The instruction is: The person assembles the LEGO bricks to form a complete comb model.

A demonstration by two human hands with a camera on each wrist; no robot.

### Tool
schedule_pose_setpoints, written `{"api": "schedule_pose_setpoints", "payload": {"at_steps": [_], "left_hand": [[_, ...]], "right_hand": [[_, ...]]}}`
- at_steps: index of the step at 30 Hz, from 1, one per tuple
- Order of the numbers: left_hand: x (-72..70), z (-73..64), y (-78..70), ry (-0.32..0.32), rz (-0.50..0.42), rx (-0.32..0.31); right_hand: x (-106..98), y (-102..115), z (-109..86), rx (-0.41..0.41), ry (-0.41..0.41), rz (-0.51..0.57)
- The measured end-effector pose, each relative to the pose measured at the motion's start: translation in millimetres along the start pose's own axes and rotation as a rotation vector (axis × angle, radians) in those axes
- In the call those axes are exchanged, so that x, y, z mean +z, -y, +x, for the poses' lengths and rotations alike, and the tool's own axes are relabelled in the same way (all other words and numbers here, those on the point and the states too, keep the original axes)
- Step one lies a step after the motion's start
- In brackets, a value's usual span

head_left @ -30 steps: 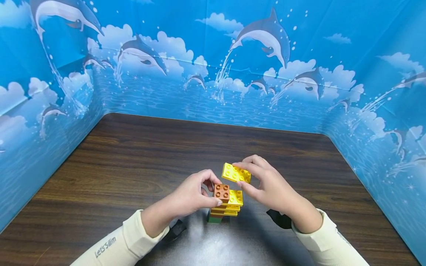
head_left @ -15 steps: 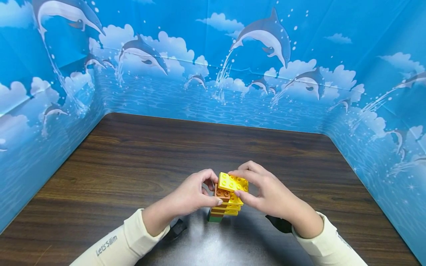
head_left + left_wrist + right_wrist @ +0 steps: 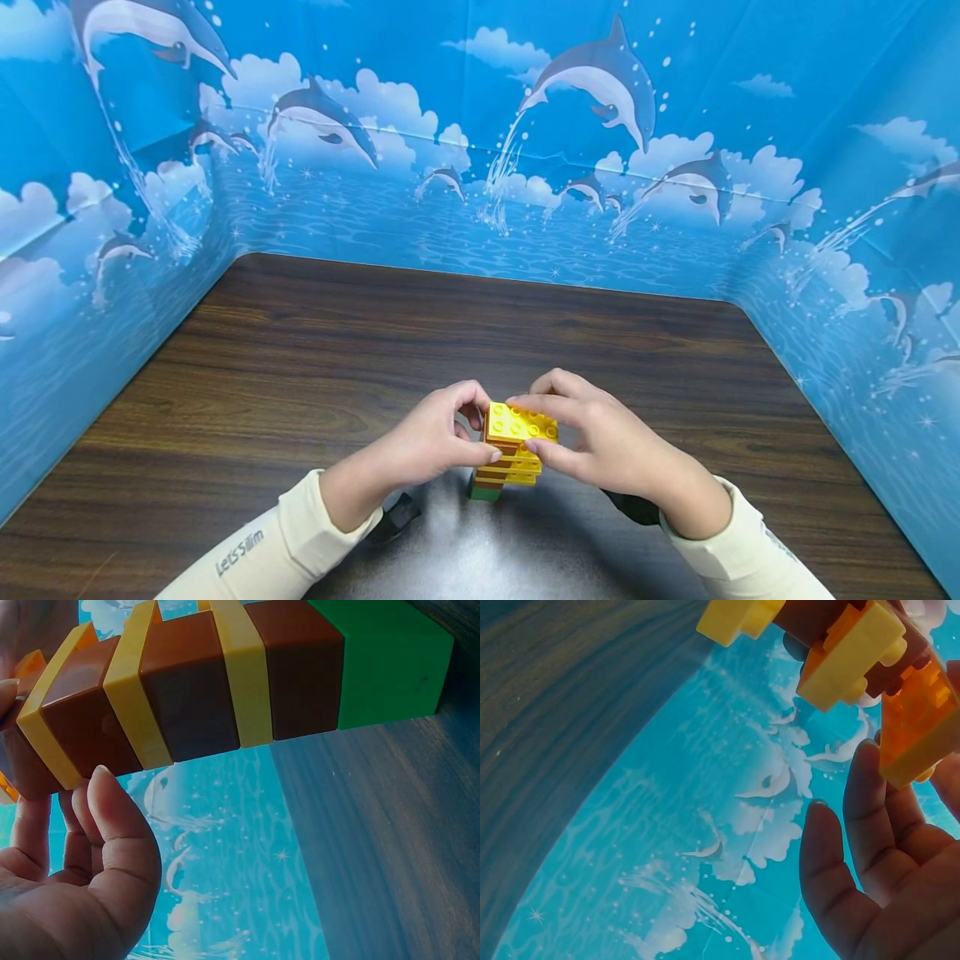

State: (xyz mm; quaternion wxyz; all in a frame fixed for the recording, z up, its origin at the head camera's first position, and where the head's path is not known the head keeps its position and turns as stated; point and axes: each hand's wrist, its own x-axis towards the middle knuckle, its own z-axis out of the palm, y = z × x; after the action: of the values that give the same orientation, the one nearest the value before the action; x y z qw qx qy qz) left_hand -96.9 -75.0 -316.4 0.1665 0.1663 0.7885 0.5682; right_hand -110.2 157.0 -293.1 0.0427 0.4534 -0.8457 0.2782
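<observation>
A tower of toy building bricks stands on the table, brown bricks (image 3: 187,690) alternating with thin yellow plates (image 3: 251,675) above a green brick (image 3: 486,493) at the bottom. The yellow plates stick out to the right. My left hand (image 3: 438,433) grips the tower near its top, thumb in front and fingers behind. My right hand (image 3: 615,437) pinches the uppermost yellow plate (image 3: 513,422), whose left end lies over the top brown brick. In the right wrist view this plate (image 3: 922,742) overhangs; whether its studs are fully pressed together I cannot tell.
The dark wood-grain table (image 3: 337,350) spreads around the tower. A blue dolphin-print curtain (image 3: 420,208) rises along its back and sides. Black straps show below both wrists, one strap (image 3: 397,518) at the left.
My right hand has brought the yellow plate down and slightly left, from above and behind the tower onto the top brown brick. The left hand keeps its grip in place.
</observation>
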Motion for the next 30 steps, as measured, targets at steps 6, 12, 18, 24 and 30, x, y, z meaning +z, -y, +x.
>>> {"api": "schedule_pose_setpoints", "payload": {"at_steps": [6,12,18,24,30], "left_hand": [[0.0,0.7,0.3,0.004,-0.011,0.005],[-0.1,0.3,0.8,0.007,-0.016,0.018],[-0.1,0.2,1.6,0.009,-0.018,0.024],[0.3,0.1,2.0,0.008,-0.015,0.023],[1.5,-1.0,1.9,0.0,-0.018,0.029]], "right_hand": [[-2,1,2.0,-0.006,0.032,-0.022],[-5,5,4.8,-0.017,0.061,-0.086],[-5,9,6.3,0.005,0.087,-0.156],[-5,11,6.3,0.004,0.092,-0.205],[-5,13,6.6,-0.02,0.082,-0.25]]}}
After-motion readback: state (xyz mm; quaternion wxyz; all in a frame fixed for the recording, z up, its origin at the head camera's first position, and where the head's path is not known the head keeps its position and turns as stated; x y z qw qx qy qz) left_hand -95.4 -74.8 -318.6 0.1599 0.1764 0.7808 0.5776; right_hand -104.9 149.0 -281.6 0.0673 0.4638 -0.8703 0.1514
